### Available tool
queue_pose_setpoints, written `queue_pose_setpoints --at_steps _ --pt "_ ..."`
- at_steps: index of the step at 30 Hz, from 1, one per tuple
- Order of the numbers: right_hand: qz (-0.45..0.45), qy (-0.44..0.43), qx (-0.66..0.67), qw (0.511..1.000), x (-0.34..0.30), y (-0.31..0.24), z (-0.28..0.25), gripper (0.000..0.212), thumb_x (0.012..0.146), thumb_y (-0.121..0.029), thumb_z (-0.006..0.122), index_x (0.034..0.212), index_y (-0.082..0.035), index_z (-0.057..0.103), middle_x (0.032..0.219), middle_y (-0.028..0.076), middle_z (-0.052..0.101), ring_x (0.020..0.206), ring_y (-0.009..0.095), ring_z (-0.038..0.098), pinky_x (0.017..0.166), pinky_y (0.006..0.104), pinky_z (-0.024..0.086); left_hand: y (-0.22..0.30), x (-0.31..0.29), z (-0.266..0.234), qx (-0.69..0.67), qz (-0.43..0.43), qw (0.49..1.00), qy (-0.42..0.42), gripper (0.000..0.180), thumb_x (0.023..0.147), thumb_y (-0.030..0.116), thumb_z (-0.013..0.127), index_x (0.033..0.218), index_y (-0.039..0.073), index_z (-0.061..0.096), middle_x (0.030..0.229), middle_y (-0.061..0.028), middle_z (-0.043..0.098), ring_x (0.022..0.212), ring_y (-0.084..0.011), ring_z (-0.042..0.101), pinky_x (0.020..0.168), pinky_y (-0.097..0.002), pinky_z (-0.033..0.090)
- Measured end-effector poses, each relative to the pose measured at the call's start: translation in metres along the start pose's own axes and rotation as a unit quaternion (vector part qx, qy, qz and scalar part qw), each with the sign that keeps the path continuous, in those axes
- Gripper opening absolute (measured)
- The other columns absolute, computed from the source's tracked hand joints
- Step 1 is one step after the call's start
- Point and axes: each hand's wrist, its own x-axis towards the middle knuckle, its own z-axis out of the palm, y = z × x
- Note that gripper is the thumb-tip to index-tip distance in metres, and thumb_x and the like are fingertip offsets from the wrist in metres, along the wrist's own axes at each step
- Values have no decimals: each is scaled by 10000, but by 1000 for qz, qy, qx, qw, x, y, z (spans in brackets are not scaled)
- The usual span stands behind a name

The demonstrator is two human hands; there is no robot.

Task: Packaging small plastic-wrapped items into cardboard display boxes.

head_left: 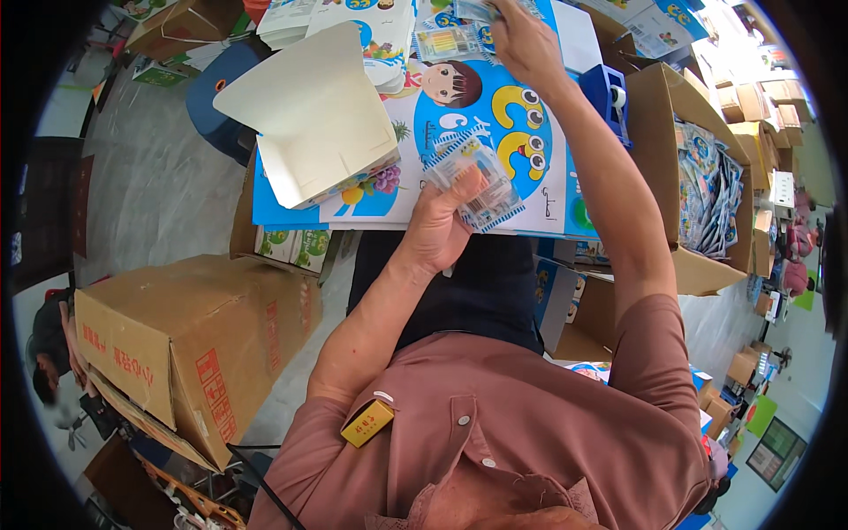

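clear plastic packet (474,181), flat, on blue sheet (495,115)

My right hand (523,40) covered part of a small packet (477,11) cut off by the top edge, its contents too small for me to tell.

The left hand (439,225) was curled, fingers folded over toward the palm with the thumb up, wrist bent back and the bare forearm running down to the elbow. The right hand (521,40) reached far forward (arm nearly straight), fingers pinched together at the tips, palm facing down.
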Motion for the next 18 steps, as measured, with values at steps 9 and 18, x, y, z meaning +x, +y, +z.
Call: queue_pose_setpoints --at_steps 9,18 --pt "-207 -93 -201 953 5 -7 51 450 961 -186 547 1411 -174 564 1370 138 633 1210 349 635 1051 429 501 11 1 -7 -23 21 999 -5 371 967 193 735 1302 97 609 1215 -34 697 1143 -179 665 1025 -392 527" --pt "90 -160 197 963 -37 -42 -24 472 933 -204 555 1356 6 566 1167 196 696 1050 347 662 986 398 482 22 7 -4 -13 78 997 -24 346 951 112 735 1278 79 628 1206 -40 700 1118 -169 664 1015 -376 516"
